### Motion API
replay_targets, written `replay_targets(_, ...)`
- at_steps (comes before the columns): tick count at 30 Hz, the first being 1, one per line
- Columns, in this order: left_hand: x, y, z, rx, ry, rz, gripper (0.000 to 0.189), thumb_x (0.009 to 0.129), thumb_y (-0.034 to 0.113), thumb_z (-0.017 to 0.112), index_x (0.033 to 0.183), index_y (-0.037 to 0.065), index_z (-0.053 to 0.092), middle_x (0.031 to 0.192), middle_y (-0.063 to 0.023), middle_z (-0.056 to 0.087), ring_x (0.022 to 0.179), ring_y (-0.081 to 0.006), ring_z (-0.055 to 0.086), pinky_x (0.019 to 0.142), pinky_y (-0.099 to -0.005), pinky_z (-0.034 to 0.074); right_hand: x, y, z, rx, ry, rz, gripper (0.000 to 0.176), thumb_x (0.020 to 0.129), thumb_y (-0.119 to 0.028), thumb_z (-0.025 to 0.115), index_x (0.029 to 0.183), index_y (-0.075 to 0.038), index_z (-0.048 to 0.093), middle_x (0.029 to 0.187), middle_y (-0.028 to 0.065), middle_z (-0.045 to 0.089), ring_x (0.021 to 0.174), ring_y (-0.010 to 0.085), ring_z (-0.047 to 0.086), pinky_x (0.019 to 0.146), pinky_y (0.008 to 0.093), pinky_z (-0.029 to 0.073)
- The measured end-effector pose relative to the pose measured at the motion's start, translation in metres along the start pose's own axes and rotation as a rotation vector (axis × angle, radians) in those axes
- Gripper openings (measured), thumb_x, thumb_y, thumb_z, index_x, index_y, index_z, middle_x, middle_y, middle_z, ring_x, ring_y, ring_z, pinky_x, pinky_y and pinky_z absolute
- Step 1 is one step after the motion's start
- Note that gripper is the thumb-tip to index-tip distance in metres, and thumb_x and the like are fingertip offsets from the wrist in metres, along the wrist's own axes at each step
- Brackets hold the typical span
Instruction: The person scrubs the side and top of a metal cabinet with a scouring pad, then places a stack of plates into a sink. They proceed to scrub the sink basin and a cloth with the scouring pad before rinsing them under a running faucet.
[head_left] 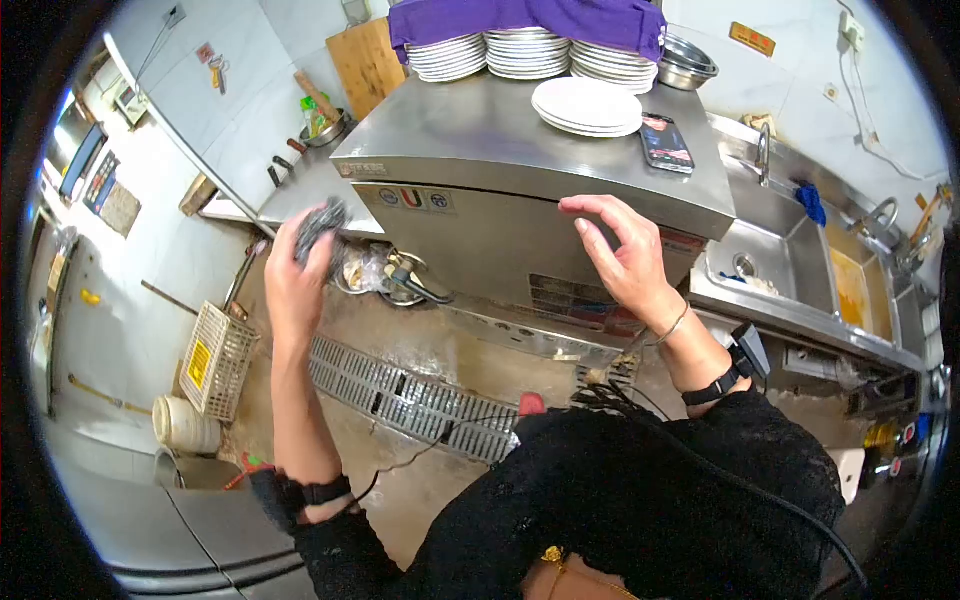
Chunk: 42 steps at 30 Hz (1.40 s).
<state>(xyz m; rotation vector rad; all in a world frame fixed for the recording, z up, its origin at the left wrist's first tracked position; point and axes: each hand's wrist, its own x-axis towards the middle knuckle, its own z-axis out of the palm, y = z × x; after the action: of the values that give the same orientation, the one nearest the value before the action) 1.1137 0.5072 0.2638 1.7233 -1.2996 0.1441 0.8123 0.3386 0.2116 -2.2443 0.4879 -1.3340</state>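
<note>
My left hand (290, 270) is closed around a bunched dark grey scrubber or rag (322, 226), slightly blurred, left of the steel cabinet's front corner. My right hand (628, 258) is raised in front of the stainless steel cabinet (480, 235), its fingers curved and apart with nothing between them. On the cabinet's top, beyond my right hand, lie a short stack of white plates (588, 105) and a phone (666, 142).
Tall plate stacks (447, 58) stand at the back under a purple cloth (525, 18). To the right is a steel sink (765, 255). A floor drain grate (400, 400) runs below my hands; a white plastic crate (215, 360) sits at the left wall.
</note>
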Motion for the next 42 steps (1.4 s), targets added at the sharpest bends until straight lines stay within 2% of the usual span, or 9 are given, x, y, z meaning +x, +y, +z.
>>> replay_targets(2,0.043,-0.011,0.016,0.064,-0.040,0.202,0.027,0.080,0.007,0.059,0.107,0.001,0.060,0.102,-0.0133,0.062,0.094,-0.0241,0.060,0.085,-0.0305,0.044,0.006,0.009,0.016,-0.186,0.060,-0.108,0.021,0.082,-0.004,0.058,0.102,-0.005,0.062,0.097,0.0131,0.064,0.092,0.0297,0.061,0.085,0.0366,0.048)
replay_targets(7,0.128,-0.042,0.077,0.085,-0.176,0.356,0.028,0.077,0.005,0.059,0.105,0.001,0.060,0.100,-0.0162,0.062,0.092,-0.0305,0.060,0.083,-0.0344,0.046,0.033,0.027,0.063,-0.235,0.161,-0.108,0.021,0.080,-0.002,0.058,0.101,-0.004,0.062,0.097,0.0126,0.064,0.093,0.0300,0.061,0.090,0.0401,0.046)
replay_targets(14,0.156,-0.058,0.168,-0.020,-0.456,0.783,0.028,0.070,0.000,0.062,0.098,0.002,0.059,0.096,-0.0146,0.057,0.095,-0.0323,0.053,0.083,-0.0390,0.044,0.062,0.029,0.115,-0.178,0.195,-0.069,0.022,0.079,0.000,0.058,0.100,-0.004,0.062,0.096,0.0118,0.065,0.093,0.0287,0.062,0.090,0.0402,0.046)
replay_targets(21,0.307,-0.237,0.164,0.229,-0.302,0.636,0.026,0.066,0.004,0.060,0.092,0.000,0.060,0.090,-0.0177,0.058,0.088,-0.0366,0.056,0.081,-0.0425,0.046,0.043,0.023,0.113,-0.391,0.287,0.173,0.021,0.081,0.003,0.054,0.099,-0.002,0.063,0.098,0.0124,0.066,0.096,0.0272,0.063,0.094,0.0400,0.045)
replay_targets(23,0.323,-0.252,0.162,0.189,-0.355,0.660,0.025,0.066,0.004,0.061,0.091,0.000,0.060,0.090,-0.0181,0.059,0.088,-0.0364,0.056,0.080,-0.0415,0.046,0.032,0.013,0.121,-0.456,0.335,0.260,0.021,0.083,0.004,0.052,0.100,-0.001,0.062,0.098,0.0128,0.066,0.096,0.0269,0.063,0.091,0.0371,0.046)
replay_targets(29,0.284,-0.226,0.099,-0.079,-0.772,0.756,0.027,0.067,0.004,0.061,0.093,-0.003,0.056,0.091,-0.0193,0.058,0.091,-0.0350,0.058,0.082,-0.0354,0.045,0.021,0.002,0.184,-0.474,0.539,0.509,0.019,0.085,0.003,0.050,0.100,0.000,0.061,0.098,0.0121,0.066,0.093,0.0228,0.063,0.084,0.0313,0.047)
replay_targets(37,0.402,-0.290,0.216,0.035,-0.529,0.828,0.029,0.072,0.009,0.063,0.097,-0.005,0.058,0.099,-0.0221,0.059,0.096,-0.0379,0.057,0.085,-0.0400,0.046,0.051,-0.022,0.257,-0.631,0.434,0.470,0.022,0.081,0.006,0.051,0.100,-0.001,0.061,0.098,0.0125,0.066,0.096,0.0290,0.062,0.093,0.0419,0.045)
replay_targets(40,0.386,-0.281,0.219,-0.032,-0.470,0.910,0.028,0.072,0.010,0.064,0.096,-0.004,0.059,0.099,-0.0210,0.059,0.095,-0.0365,0.057,0.083,-0.0396,0.046,0.039,-0.030,0.271,-0.673,0.454,0.568,0.021,0.081,0.005,0.053,0.100,0.000,0.061,0.098,0.0127,0.066,0.096,0.0293,0.062,0.092,0.0396,0.045)
replay_targets(42,0.320,-0.235,0.158,-0.273,-0.730,0.879,0.023,0.071,0.005,0.061,0.092,-0.001,0.058,0.093,-0.0180,0.059,0.090,-0.0370,0.056,0.078,-0.0394,0.046,0.034,-0.031,0.277,-0.663,0.486,0.654,0.021,0.081,0.004,0.054,0.100,-0.001,0.062,0.098,0.0127,0.066,0.096,0.0299,0.062,0.091,0.0382,0.046)
